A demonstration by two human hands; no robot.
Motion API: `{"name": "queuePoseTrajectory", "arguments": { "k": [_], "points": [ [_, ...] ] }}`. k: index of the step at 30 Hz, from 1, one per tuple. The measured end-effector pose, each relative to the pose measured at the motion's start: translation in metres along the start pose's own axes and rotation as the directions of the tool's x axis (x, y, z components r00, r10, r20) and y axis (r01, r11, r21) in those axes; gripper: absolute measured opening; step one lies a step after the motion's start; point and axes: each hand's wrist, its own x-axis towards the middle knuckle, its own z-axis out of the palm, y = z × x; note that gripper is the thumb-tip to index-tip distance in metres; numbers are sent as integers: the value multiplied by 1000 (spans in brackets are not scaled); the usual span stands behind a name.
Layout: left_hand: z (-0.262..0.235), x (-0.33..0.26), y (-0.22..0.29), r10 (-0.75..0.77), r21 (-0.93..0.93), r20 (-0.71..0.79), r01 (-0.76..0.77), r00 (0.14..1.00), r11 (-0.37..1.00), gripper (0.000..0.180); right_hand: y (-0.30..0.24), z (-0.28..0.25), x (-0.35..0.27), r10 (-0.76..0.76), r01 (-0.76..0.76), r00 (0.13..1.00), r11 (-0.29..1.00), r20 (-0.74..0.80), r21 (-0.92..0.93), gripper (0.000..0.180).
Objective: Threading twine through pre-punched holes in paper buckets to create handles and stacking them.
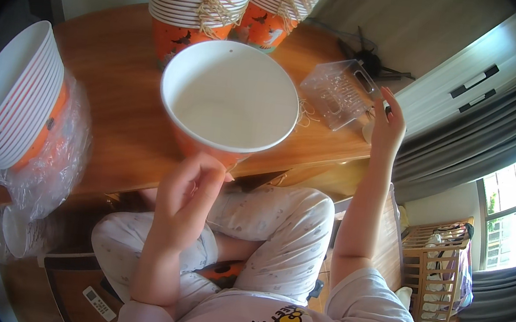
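A large paper bucket [234, 90], white inside and orange outside, stands before me on the wooden table with its mouth tilted toward me. My left hand [188, 194] is closed at its near side, just under the rim, with thumb and forefinger pinched. A short bit of twine [232, 165] shows by the thumb tip; the hand hides the rest. My right hand [390, 122] reaches out to a clear plastic basket [342, 97] holding small transparent pieces. Its fingers are apart at the basket's right edge, and nothing shows clearly in them. Loose twine [306, 113] lies between bucket and basket.
Two stacks of nested buckets with twine, one stack [201, 6] and another stack [275, 18], stand behind. A third stack [27, 100], partly in plastic wrap [67, 144], is at left. A black stand [369, 55] is beyond the basket. A remote control [100, 304] lies lower left.
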Motion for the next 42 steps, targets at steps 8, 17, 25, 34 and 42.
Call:
{"name": "queuePoseTrajectory", "arguments": {
  "k": [8, 17, 25, 34, 42],
  "points": [
    [7, 1, -12, 118, 109, -70, -110, 991, 988, 9, -24, -2, -35, 53, -39, 997, 978, -58, 207, 18],
    [13, -1, -9, 262, 427, -142, -180, 955, 886, 8, -127, 12, -89, -456, 380, 866, 866, 204, 324, 25],
    [13, 0, -19, 392, 575, -141, -247, 909, 780, 9, -151, 25, -92, -582, 482, 769, 800, 265, 358, 33],
    [18, 6, -15, 400, 560, -177, -242, 899, 792, 6, -165, 39, -99, -653, 558, 705, 751, 275, 354, 29],
    [19, 5, -12, 422, 582, -230, -224, 877, 782, 12, -181, 32, -92, -656, 545, 680, 751, 326, 374, 32]
  ]
}}
